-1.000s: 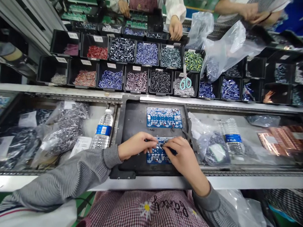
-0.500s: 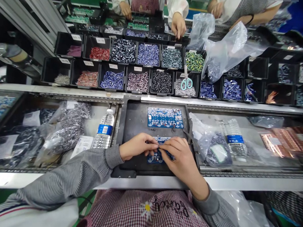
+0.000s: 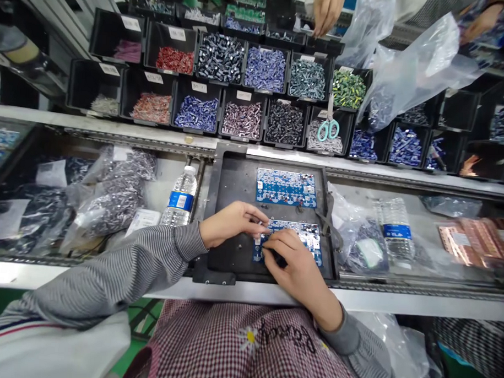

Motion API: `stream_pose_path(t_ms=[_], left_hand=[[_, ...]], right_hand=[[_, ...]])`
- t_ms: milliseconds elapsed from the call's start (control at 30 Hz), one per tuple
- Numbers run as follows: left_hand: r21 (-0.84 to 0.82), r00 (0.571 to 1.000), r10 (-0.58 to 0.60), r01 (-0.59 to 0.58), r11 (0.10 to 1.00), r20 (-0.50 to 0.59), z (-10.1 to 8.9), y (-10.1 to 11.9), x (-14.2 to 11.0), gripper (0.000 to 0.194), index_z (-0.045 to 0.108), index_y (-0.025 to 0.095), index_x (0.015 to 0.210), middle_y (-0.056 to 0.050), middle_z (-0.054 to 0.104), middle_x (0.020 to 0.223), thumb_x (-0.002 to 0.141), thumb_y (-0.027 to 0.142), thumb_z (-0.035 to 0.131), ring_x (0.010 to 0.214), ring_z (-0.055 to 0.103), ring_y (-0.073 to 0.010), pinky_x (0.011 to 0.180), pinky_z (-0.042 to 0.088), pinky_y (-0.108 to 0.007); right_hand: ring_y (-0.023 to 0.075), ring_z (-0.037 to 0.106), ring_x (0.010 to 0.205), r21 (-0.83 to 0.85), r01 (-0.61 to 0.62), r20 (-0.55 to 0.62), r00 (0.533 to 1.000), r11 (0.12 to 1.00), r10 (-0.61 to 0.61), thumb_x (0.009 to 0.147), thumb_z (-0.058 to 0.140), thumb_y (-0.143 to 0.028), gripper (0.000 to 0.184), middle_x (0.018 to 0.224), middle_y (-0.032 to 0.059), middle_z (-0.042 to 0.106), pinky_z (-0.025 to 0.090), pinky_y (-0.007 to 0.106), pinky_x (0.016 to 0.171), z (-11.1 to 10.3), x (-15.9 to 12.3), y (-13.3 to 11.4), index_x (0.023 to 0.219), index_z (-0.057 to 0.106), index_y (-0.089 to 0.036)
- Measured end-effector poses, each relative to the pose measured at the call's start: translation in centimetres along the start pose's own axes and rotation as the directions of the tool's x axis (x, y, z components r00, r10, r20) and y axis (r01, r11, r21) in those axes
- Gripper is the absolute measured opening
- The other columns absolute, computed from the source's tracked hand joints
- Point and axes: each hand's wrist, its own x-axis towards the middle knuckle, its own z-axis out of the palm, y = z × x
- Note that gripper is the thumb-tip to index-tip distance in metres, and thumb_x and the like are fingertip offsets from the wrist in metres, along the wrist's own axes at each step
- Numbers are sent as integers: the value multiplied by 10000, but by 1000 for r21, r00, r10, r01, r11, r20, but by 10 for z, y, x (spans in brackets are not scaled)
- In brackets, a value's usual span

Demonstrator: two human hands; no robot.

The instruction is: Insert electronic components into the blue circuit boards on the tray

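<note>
My left hand (image 3: pixel 234 224) reaches over the left part of the nearer blue circuit board (image 3: pixel 312 235), thumb and fingertips brought close together. Whatever lies between them is too small to make out. Over the same board, my right hand (image 3: pixel 294 263) is curled with its thumb and forefinger pinched at the board's left half; its fingers hide part of the surface and anything they grip. A second blue circuit board (image 3: pixel 285 188) lies just beyond, carrying small parts. Both boards lie in a black tray (image 3: pixel 233 183).
Two rows of black bins (image 3: pixel 82 92) hold coloured electronic components; scissors (image 3: pixel 328 129) lie on one. Water bottles (image 3: pixel 180 200) (image 3: pixel 397 232) and bags of parts (image 3: pixel 115 190) flank the tray. Across the bins is another person's hand (image 3: pixel 327 12). Clear plastic bags (image 3: pixel 413 68) drape over right-hand bins.
The view has tilted and shifted, so the bins sit higher. My hands have drawn slightly apart, and more of the nearer board's right side shows.
</note>
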Motion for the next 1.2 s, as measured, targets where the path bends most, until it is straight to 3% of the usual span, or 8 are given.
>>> stream_pose_path(t_ms=[133,233,333,733,833,967,1067,1200], left_hand=[[-31,999,-51,52,998,17,-1,-2,-2,123,669,87,816,-61,669,701,703,101,714,642,618,-136,650,481,-281],[66,999,36,-39,997,38,-1,-2,-3,132,704,101,861,-42,657,677,732,119,685,620,577,-116,600,443,-246],[102,997,79,-81,991,26,-3,-3,-4,145,711,107,897,-38,663,714,773,112,635,607,551,-99,608,435,-237],[90,999,33,-36,995,26,-2,3,-3,164,692,96,906,-55,666,790,815,74,558,648,551,-104,628,417,-248],[84,999,31,-33,996,28,-3,4,-3,171,687,104,937,-43,653,776,807,100,574,632,524,-108,576,368,-242],[-86,996,5,3,996,88,-5,8,-3,257,648,109,1047,-31,629,764,796,100,597,640,524,-106,563,333,-236],[-230,998,4,9,973,56,-6,10,-2,196,651,87,964,-61,638,855,793,48,563,728,558,-108,614,355,-231],[-304,998,-40,50,951,39,-8,10,-2,132,612,78,907,-89,640,859,826,56,510,750,598,-132,640,387,-250]], right_hand=[[203,529,862,-12,0,46,999,1000,1,846,484,-94,156,839,60,599,483,374,776,2,1,0,860,602,-196],[207,527,865,-24,1,73,997,1000,1,842,484,-94,155,835,59,598,483,377,781,1,2,1,855,600,-197],[205,526,871,-24,8,76,997,1000,-6,844,485,-94,150,842,62,598,481,374,797,1,3,1,859,599,-191],[202,542,912,-4,88,195,977,996,-86,876,487,-111,209,888,66,618,496,375,805,-5,9,2,958,655,-207],[194,556,901,17,84,123,989,996,-85,875,512,-126,213,908,59,626,502,369,797,-15,13,0,1005,652,-220],[191,571,874,-23,49,-44,998,999,-50,858,559,-156,182,890,53,638,503,365,779,-30,35,-2,1005,646,-218],[184,579,853,-28,68,-41,997,997,-69,862,544,-168,146,868,48,648,499,352,770,-33,65,10,949,653,-211],[202,571,831,-127,31,-44,998,991,-37,856,539,-192,120,815,57,649,477,362,771,-24,102,38,847,658,-192]])
